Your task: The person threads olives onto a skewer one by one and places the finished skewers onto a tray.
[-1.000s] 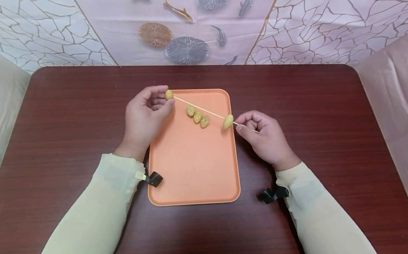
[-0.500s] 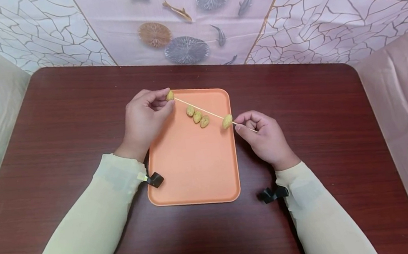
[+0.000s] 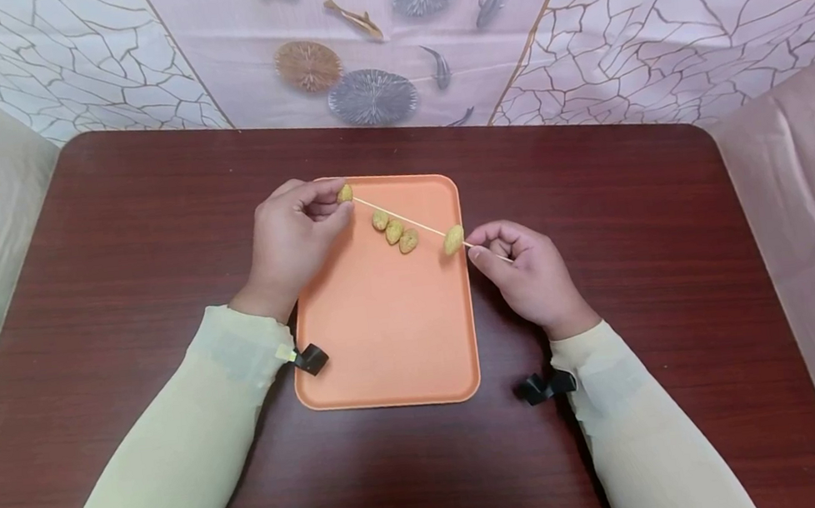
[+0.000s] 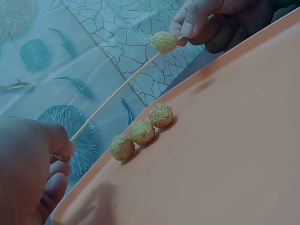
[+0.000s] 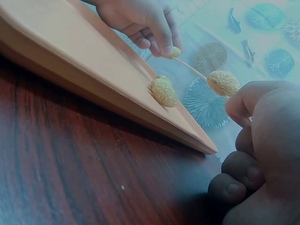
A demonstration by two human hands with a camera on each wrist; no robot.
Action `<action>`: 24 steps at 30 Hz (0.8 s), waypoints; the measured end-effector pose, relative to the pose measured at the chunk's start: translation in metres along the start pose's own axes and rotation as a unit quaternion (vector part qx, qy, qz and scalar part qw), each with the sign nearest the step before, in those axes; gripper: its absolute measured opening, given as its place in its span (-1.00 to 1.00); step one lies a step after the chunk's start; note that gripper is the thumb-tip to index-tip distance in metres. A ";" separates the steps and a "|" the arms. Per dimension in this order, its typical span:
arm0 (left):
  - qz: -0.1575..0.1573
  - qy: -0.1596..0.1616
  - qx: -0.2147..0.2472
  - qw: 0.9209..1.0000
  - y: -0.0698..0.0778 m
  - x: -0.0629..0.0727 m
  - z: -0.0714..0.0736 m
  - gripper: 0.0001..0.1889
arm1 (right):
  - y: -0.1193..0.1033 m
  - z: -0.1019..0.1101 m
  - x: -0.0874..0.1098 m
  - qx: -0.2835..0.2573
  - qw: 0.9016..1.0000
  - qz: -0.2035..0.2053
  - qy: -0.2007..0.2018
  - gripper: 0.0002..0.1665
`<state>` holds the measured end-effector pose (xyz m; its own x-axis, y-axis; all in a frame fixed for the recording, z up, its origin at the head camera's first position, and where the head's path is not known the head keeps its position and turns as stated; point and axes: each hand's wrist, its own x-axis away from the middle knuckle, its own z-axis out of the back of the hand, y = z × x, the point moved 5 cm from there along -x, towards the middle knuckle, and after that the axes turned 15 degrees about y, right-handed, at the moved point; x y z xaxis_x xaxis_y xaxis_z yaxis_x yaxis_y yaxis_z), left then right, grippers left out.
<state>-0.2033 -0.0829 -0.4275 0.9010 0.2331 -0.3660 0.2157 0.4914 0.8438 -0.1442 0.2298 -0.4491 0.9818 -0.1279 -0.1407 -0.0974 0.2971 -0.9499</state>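
My left hand pinches a small wrinkled yellowish ball between thumb and index finger at the far left of the tray. The left end of a thin wooden skewer meets that ball; whether the tip is inside cannot be told. A second wrinkled ball is threaded near the skewer's other end. Just right of it, my right hand pinches the skewer, with its tail end showing past the fingers. Below the skewer, three similar balls, the middle one among them, lie in a slanting row on the orange tray.
The tray rests on a dark reddish-brown wooden table. Behind the table hangs a patterned cloth with fish and round shapes. Pale cloth borders the table on the right side.
My left hand has shifted slightly right with its ball, toward the threaded ball, and its index finger has moved over the ball's top. The right hand stays almost still, and the three balls have not moved.
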 end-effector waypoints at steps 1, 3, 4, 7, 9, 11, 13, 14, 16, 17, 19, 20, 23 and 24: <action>0.002 -0.001 0.003 1.000 0.000 0.000 0.000 -0.70 | 0.000 0.000 0.000 0.000 1.000 0.001 0.000 -0.89; 0.005 -0.003 0.008 1.000 0.001 0.000 -0.001 -0.70 | 0.000 0.000 0.000 -0.001 1.000 0.001 0.001 -0.89; 0.007 -0.004 0.011 1.000 0.001 0.000 -0.001 -0.70 | -0.001 0.000 0.000 0.000 1.000 0.001 0.001 -0.89; 0.011 -0.007 0.016 1.000 0.003 0.000 -0.001 -0.71 | -0.001 0.000 0.000 0.000 1.000 0.001 0.000 -0.90; 0.014 -0.010 0.018 1.000 0.003 0.000 -0.002 -0.71 | -0.001 0.000 0.000 0.001 1.000 0.001 0.000 -0.90; 0.016 -0.013 0.019 1.000 0.005 0.001 -0.002 -0.72 | -0.002 0.000 0.000 0.004 1.000 0.000 -0.001 -0.90; 0.015 -0.016 0.015 1.000 0.005 0.001 -0.002 -0.72 | -0.002 0.000 0.000 0.005 1.000 -0.001 -0.002 -0.90; 0.014 -0.018 0.013 1.000 0.005 0.002 -0.002 -0.72 | -0.002 0.000 0.001 0.006 1.000 -0.001 -0.002 -0.89; 0.011 -0.021 0.009 1.000 0.006 0.002 -0.003 -0.73 | -0.002 0.000 0.001 0.006 1.000 -0.001 -0.002 -0.89; 0.009 -0.022 0.008 1.000 0.006 0.003 -0.004 -0.73 | -0.002 0.000 0.001 0.006 1.000 0.000 -0.002 -0.89; 0.005 -0.022 0.007 1.000 0.006 0.003 -0.004 -0.73 | -0.003 -0.001 0.001 0.007 1.000 0.002 -0.002 -0.89; 0.003 -0.022 0.007 1.000 0.006 0.003 -0.004 -0.74 | -0.003 -0.001 0.001 0.006 1.000 0.002 -0.002 -0.89; 0.001 -0.025 0.005 1.000 0.008 0.003 -0.005 -0.74 | -0.002 -0.001 0.001 0.009 1.000 0.003 -0.001 -0.90; 0.001 -0.027 0.006 1.000 0.009 0.003 -0.006 -0.74 | -0.002 -0.001 0.001 0.010 1.000 0.003 -0.001 -0.90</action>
<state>-0.2004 -0.0730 -0.4235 0.9202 0.1893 -0.3427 0.2174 0.4811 0.8493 -0.1436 0.2286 -0.4473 0.9815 -0.1244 -0.1455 -0.0999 0.3158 -0.9436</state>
